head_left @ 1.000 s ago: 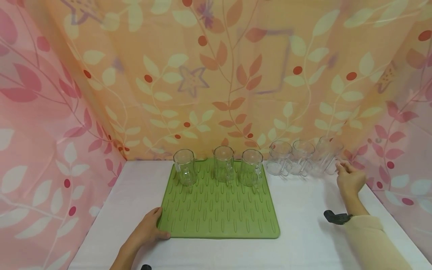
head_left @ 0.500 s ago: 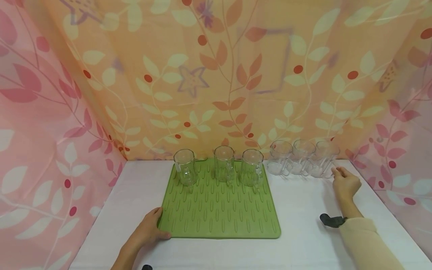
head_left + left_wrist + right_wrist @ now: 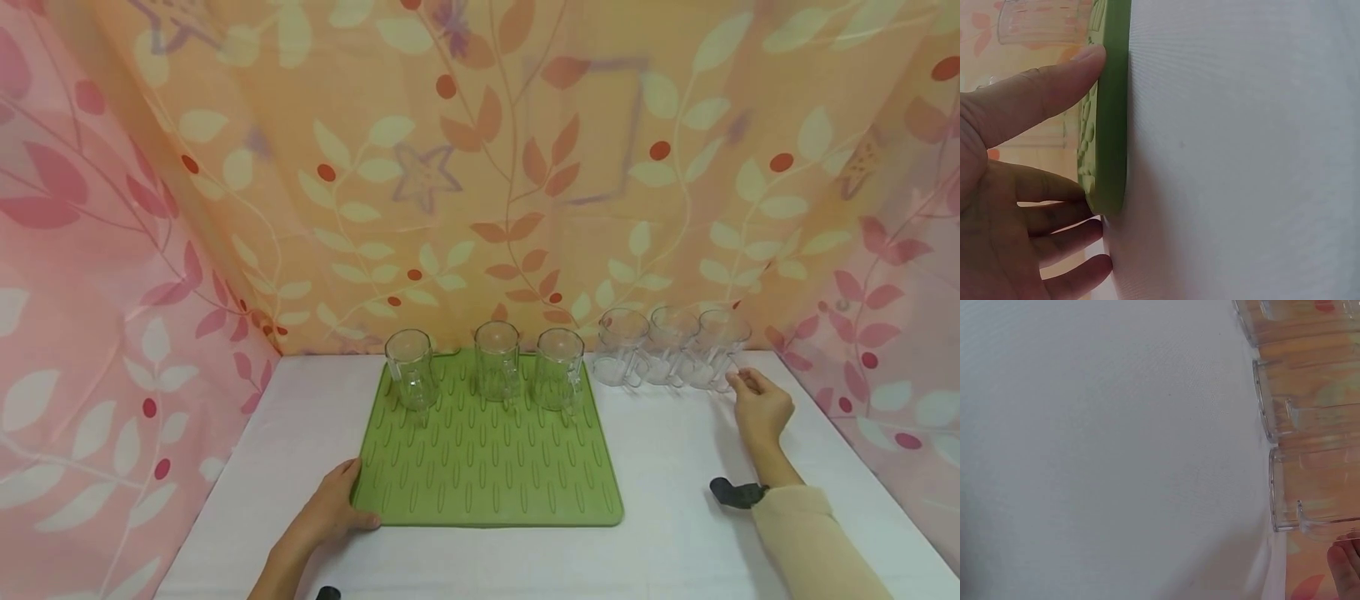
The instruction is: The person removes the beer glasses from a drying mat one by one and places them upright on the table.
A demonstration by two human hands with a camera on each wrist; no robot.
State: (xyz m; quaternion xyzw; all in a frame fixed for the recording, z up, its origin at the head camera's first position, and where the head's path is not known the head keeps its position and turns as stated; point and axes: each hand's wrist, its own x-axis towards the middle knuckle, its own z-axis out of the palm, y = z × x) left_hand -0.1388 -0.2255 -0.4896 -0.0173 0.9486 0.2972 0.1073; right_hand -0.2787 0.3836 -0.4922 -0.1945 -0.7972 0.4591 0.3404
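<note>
On the front left corner of the green mat (image 3: 487,479) rests my left hand (image 3: 326,508). In the left wrist view the thumb of that hand (image 3: 1029,131) lies against the mat's edge (image 3: 1113,125), and nearly straight fingers touch around the corner. My right hand (image 3: 765,410) pinches the handle of the rightmost clear glass mug (image 3: 720,333), which stands upright on the white table. The right wrist view shows only fingertips of my right hand (image 3: 1346,565) at that mug's handle, beside the mug (image 3: 1319,481).
Two more glass mugs (image 3: 622,333) (image 3: 672,337) stand in a row just left of the held mug. Three glass mugs (image 3: 411,371) (image 3: 497,362) (image 3: 558,371) stand along the mat's back part. Patterned cloth (image 3: 300,208) rises behind and beside the white table (image 3: 675,517).
The rightmost mug has moved left and now stands close beside its neighbour. My right hand has moved left with it. My left hand has stayed at the mat corner.
</note>
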